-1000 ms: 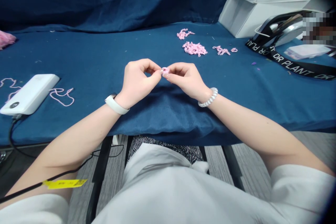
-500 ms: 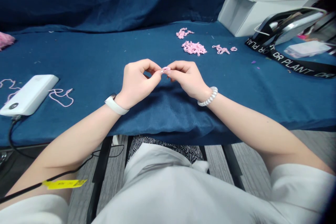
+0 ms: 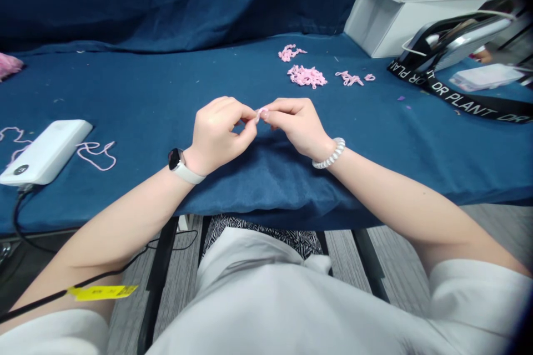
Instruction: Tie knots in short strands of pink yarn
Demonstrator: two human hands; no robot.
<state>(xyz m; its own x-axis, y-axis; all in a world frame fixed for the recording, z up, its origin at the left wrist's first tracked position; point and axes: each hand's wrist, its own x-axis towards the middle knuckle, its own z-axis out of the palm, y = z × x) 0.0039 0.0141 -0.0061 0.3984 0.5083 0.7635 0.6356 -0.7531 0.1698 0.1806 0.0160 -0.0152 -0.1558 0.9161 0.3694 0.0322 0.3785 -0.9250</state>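
Over the front part of the blue cloth, my left hand [image 3: 222, 130] and my right hand [image 3: 295, 120] meet at their fingertips. Between them is a small pink yarn loop [image 3: 262, 111], mostly covered by the fingers. Both thumbs and index fingers pinch it, the left from one side and the right from the other. Beyond my right hand lies a heap of small pink yarn loops [image 3: 307, 76], with a smaller cluster [image 3: 289, 52] behind it and a few loose loops [image 3: 350, 78] to its right.
A white power bank [image 3: 50, 150] with a cable lies at left on pink yarn [image 3: 97, 154]. Fluffy pink material [image 3: 9, 65] is at the far left edge. White boxes [image 3: 383, 22], a lettered black strap [image 3: 462, 101] and a clear case [image 3: 487, 76] stand at right.
My left hand has rolled at the wrist, turning the watch face into view, and its thumb has shifted lower. My right hand stays nearly still, and the pink loop remains between the fingertips.
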